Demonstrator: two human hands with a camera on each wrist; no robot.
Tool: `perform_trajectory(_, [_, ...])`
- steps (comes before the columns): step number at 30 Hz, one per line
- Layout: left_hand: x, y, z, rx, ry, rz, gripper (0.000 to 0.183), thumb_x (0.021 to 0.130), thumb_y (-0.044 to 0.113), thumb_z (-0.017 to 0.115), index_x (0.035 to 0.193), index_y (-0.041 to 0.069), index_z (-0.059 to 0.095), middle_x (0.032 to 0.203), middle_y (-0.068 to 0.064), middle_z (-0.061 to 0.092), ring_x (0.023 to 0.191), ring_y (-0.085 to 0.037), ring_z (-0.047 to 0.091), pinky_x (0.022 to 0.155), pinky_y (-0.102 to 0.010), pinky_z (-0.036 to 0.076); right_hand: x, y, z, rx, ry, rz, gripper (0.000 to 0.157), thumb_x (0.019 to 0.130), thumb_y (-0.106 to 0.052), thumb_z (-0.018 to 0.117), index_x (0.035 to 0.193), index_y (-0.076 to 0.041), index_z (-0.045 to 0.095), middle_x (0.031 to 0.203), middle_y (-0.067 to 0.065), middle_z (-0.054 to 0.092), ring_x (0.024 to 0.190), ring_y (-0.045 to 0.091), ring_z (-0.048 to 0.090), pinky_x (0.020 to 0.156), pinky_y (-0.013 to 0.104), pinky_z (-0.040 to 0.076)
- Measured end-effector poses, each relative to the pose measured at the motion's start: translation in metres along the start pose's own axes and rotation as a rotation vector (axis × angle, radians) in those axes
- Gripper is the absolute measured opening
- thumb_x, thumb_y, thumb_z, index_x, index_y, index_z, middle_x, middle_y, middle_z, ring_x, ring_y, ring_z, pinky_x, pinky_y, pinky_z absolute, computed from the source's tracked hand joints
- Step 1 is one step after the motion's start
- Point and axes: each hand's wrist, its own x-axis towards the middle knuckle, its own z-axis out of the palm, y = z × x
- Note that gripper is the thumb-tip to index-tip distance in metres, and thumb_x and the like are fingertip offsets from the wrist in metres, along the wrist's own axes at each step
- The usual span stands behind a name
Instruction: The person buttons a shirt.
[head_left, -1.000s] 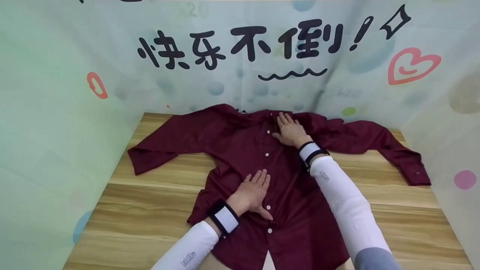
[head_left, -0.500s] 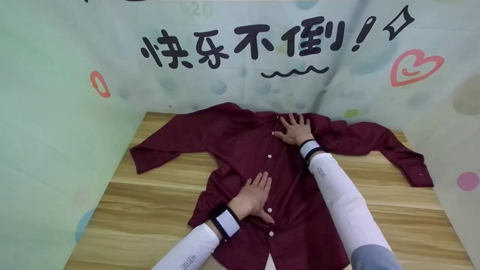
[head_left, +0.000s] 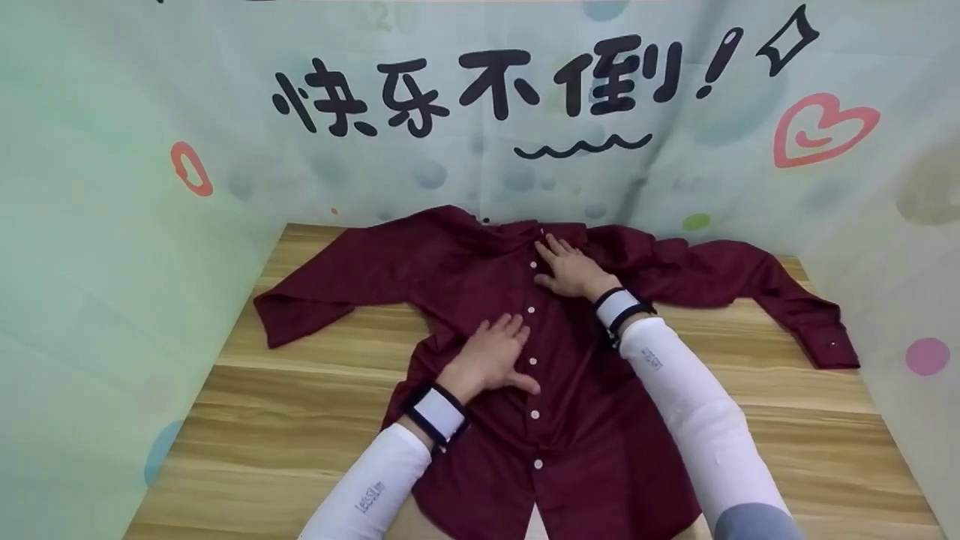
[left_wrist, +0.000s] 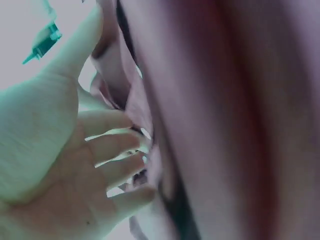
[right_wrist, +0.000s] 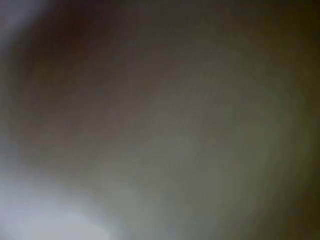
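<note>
A maroon long-sleeved shirt (head_left: 465, 285) lies front side up, its white buttons running down the middle. Its left-hand sleeve (head_left: 315, 300) spreads flat, while the right-hand sleeve (head_left: 720, 270) is bunched and bends down to the cuff. My left hand (head_left: 495, 356) is over the shirt's middle, fingers straight and thumb spread beside the buttons. In the left wrist view the fingertips of my left hand (left_wrist: 60, 165) reach right to the cloth. Near the collar, my right hand (head_left: 570, 271) rests on the upper chest with fingers extended. The right wrist view is a dark blur.
Beneath the shirt is a wood-grain table (head_left: 300, 420). A pale printed cloth backdrop (head_left: 435, 180) stands behind its far edge and along both sides. The collar and right-hand shoulder lie close against the backdrop.
My left hand has moved up the shirt, uncovering another button. My right hand spread its fingers, then shifted slightly toward the button line. The shirt keeps nearly the same outline.
</note>
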Motion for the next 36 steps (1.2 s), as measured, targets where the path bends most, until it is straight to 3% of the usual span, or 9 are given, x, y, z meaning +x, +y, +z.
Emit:
perform_trajectory(7, [0.004,-0.013,0.009,-0.046,-0.1,-0.17,0.125,0.072,0.062,0.085,0.162,0.003,0.02,0.169,-0.02,0.012,0.154,-0.043,0.01,0.122,-0.057,0.018,0.002,0.0,-0.003,0.051,-0.077,0.143,0.079,0.104,-0.057,0.045,0.165,-0.018,0.015,0.167,0.028,0.003,0.15,0.054,0.007,0.121,0.06,0.015])
perform_trajectory(14, [0.007,-0.006,0.01,0.005,-0.166,-0.21,0.132,0.07,0.068,0.082,0.164,0.005,0.014,0.17,-0.019,0.005,0.155,-0.043,0.005,0.121,-0.059,0.018,0.005,0.0,-0.005,0.104,-0.099,0.239,0.085,0.099,-0.068,0.045,0.166,-0.026,0.013,0.165,0.03,-0.009,0.149,0.056,-0.006,0.119,0.068,0.008])
perform_trajectory(18, [0.005,-0.012,0.01,0.022,-0.168,-0.229,0.131,0.071,0.07,0.08,0.163,0.004,0.014,0.17,-0.02,0.005,0.154,-0.044,0.005,0.121,-0.061,0.018,0.005,-0.008,0.0,0.156,-0.035,0.225,0.087,0.098,-0.067,0.049,0.166,-0.026,0.012,0.166,0.029,-0.011,0.15,0.054,-0.007,0.119,0.068,0.008])
perform_trajectory(21, [0.004,-0.021,0.009,0.004,-0.163,-0.247,0.13,0.073,0.07,0.08,0.163,0.003,0.014,0.169,-0.021,0.005,0.154,-0.046,0.004,0.12,-0.062,0.017,-0.003,-0.015,-0.001,0.226,0.03,0.148,0.086,0.099,-0.064,0.051,0.165,-0.023,0.014,0.166,0.029,-0.004,0.152,0.051,-0.004,0.12,0.066,0.01])
perform_trajectory(24, [0.003,-0.029,0.007,-0.057,-0.122,-0.224,0.123,0.078,0.066,0.077,0.162,0.001,0.016,0.169,-0.022,0.007,0.153,-0.046,0.007,0.12,-0.062,0.019,-0.029,-0.013,-0.003,0.265,0.093,0.054,0.08,0.102,-0.059,0.05,0.164,-0.017,0.022,0.167,0.027,0.006,0.154,0.045,0.003,0.122,0.06,0.013])
perform_trajectory(27, [-0.002,-0.038,0.005,-0.136,-0.025,-0.154,0.108,0.088,0.058,0.072,0.16,-0.004,0.021,0.167,-0.025,0.013,0.152,-0.047,0.015,0.12,-0.06,0.022,-0.071,-0.006,0.003,0.256,0.155,-0.038,0.073,0.104,-0.052,0.052,0.161,-0.011,0.032,0.166,0.026,0.016,0.154,0.045,0.01,0.121,0.059,0.017])
perform_trajectory(32, [-0.03,-0.061,0.004,-0.205,0.154,-0.064,0.089,0.096,0.045,0.069,0.152,-0.014,0.033,0.16,-0.033,0.025,0.148,-0.049,0.024,0.12,-0.056,0.024,-0.151,0.006,0.025,0.229,0.158,-0.13,0.074,0.101,-0.044,0.062,0.158,-0.006,0.036,0.165,0.027,0.019,0.152,0.049,0.013,0.117,0.067,0.017])
perform_trajectory(34, [-0.044,-0.071,0.006,-0.208,0.151,-0.063,0.089,0.095,0.044,0.07,0.15,-0.015,0.034,0.159,-0.035,0.025,0.149,-0.049,0.024,0.121,-0.055,0.022,-0.178,0.01,0.033,0.212,0.114,-0.135,0.079,0.099,-0.047,0.065,0.159,-0.005,0.034,0.165,0.029,0.018,0.151,0.051,0.012,0.115,0.071,0.017])
perform_trajectory(36, [-0.055,-0.081,0.009,-0.208,0.106,-0.071,0.092,0.094,0.044,0.071,0.151,-0.016,0.031,0.16,-0.035,0.023,0.15,-0.048,0.021,0.121,-0.056,0.022,-0.199,0.014,0.04,0.185,0.064,-0.125,0.085,0.096,-0.05,0.066,0.159,-0.003,0.033,0.164,0.031,0.018,0.15,0.054,0.012,0.115,0.071,0.018])
